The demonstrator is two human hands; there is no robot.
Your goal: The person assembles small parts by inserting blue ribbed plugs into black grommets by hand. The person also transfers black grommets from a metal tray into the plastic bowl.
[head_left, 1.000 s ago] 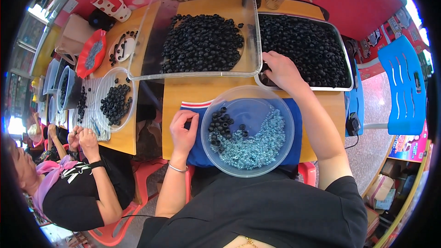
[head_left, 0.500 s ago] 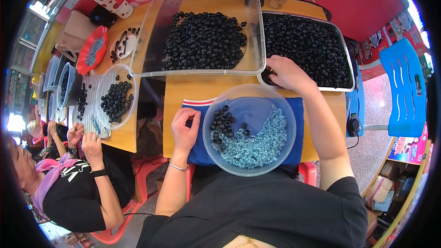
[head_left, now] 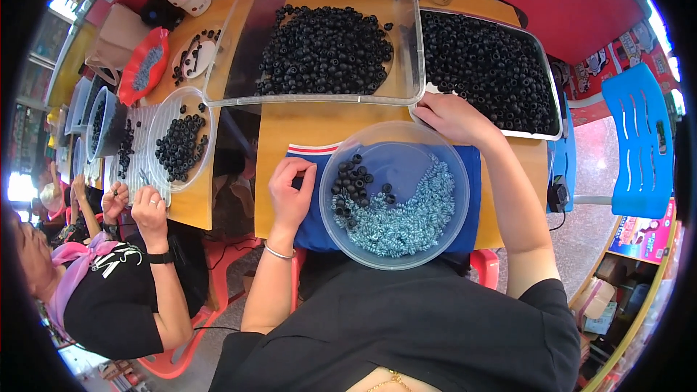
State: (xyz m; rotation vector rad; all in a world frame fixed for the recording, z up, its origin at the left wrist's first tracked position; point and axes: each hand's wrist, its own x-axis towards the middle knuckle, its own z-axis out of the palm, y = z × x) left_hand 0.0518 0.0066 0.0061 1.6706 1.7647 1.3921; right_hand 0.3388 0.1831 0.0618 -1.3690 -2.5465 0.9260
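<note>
Bead Station: Right Hand at Tray Corner, Left Hand Beside Bowl

The black beads point(head_left: 494, 65) fill most of a white-rimmed tray point(head_left: 534, 135), located beyond and to the right of the bowl. Bare tray floor is exposed near its left front corner. The right hand point(head_left: 454, 117) is positioned over this corner, fingers bent downward; the fingertips are hidden, so whether they grasp any beads cannot be told.

The clear round bowl point(head_left: 398, 161) sits in front of the person. It contains pale blue beads point(head_left: 406, 223) along the near and right sides and a smaller group of black ones at left. A blue cloth point(head_left: 472, 185) lies beneath the bowl. The left hand point(head_left: 292, 192) is located just left of the bowl, thumb and forefinger curled toward each other; whether anything is pinched between them cannot be told.

A large clear box point(head_left: 312, 100), adjoining the tray at left, also contains black beads. Further left, a co-worker point(head_left: 109, 305) sits with both hands raised near a second round bowl point(head_left: 213, 138) of black beads.
</note>
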